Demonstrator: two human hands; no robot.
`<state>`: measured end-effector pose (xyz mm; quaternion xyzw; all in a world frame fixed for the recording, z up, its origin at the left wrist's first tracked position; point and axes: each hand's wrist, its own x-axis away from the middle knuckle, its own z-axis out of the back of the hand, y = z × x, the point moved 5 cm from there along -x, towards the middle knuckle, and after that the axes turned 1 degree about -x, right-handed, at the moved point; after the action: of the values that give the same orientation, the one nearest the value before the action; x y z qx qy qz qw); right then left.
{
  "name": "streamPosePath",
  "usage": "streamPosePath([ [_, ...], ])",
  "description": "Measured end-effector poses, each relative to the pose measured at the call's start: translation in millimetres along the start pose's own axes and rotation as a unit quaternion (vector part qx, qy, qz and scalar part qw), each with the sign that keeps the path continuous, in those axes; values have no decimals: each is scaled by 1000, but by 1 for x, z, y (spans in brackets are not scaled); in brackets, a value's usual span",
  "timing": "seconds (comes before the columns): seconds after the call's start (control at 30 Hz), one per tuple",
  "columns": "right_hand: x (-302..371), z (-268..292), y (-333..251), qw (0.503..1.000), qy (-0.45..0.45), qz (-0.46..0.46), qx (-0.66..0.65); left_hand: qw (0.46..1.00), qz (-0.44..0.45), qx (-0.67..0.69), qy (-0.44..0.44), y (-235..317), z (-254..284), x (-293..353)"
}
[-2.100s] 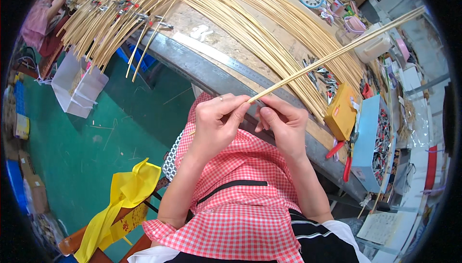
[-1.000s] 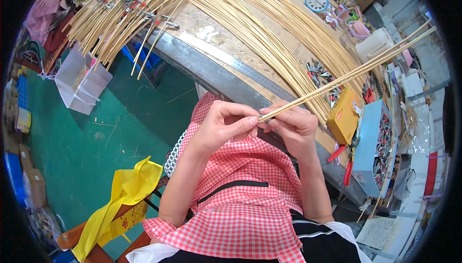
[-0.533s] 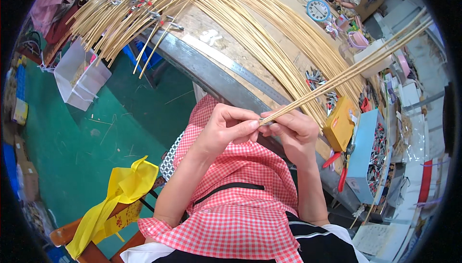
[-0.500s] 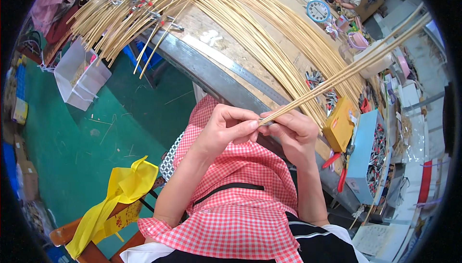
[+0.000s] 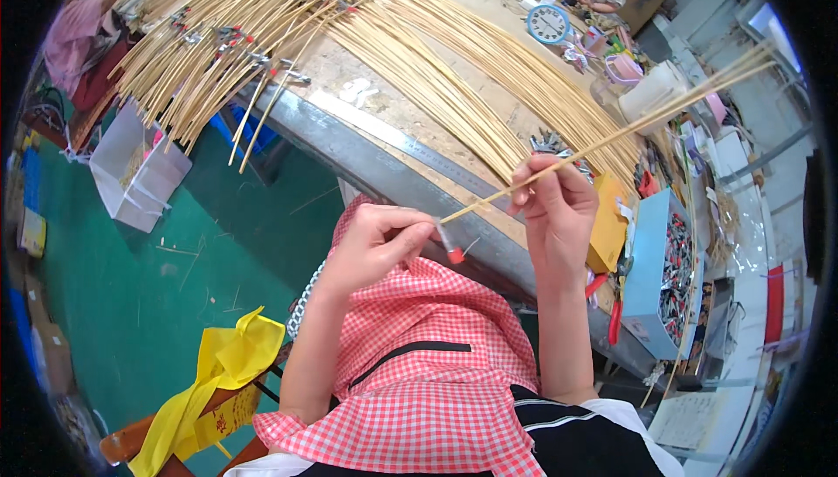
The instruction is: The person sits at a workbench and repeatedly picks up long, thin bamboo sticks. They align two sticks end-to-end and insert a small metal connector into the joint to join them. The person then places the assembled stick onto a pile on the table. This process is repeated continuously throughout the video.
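Several thin bamboo sticks (image 5: 637, 121) slant from between my hands toward the upper right. My right hand (image 5: 559, 206) is closed round them a short way up from their near end. At that near end my left hand (image 5: 375, 246) is closed in a pinch. A small metal clip with a red tip (image 5: 455, 255) hangs just beside its fingertips, at the stick ends. How the clip's jaws sit on the sticks is hidden by my fingers.
Long rows of sticks (image 5: 454, 75) lie on the workbench, with a clipped pile (image 5: 236, 49) at the left. A steel ruler (image 5: 419, 154) lies along the edge. Right are a yellow box (image 5: 608, 224), red-handled pliers (image 5: 616, 315) and a blue bin of clips (image 5: 642, 276). Co-workers sit beyond.
My right hand has moved up and right along the sticks, away from my left hand. The red-tipped clip now shows at the stick ends. My view has shifted slightly.
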<state>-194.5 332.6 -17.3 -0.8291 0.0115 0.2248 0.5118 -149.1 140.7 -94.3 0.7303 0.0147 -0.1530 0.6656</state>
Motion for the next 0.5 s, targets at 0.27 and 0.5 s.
streamPosePath([
  [0.27, 19, -22, 40, 990, 20, -93, 100, 962, -105, -164, 194, 40, 46, 3],
  [0.5, 52, -70, 79, 979, -89, -51, 175, 925, -200, -280, 162, 81, -3, 20],
])
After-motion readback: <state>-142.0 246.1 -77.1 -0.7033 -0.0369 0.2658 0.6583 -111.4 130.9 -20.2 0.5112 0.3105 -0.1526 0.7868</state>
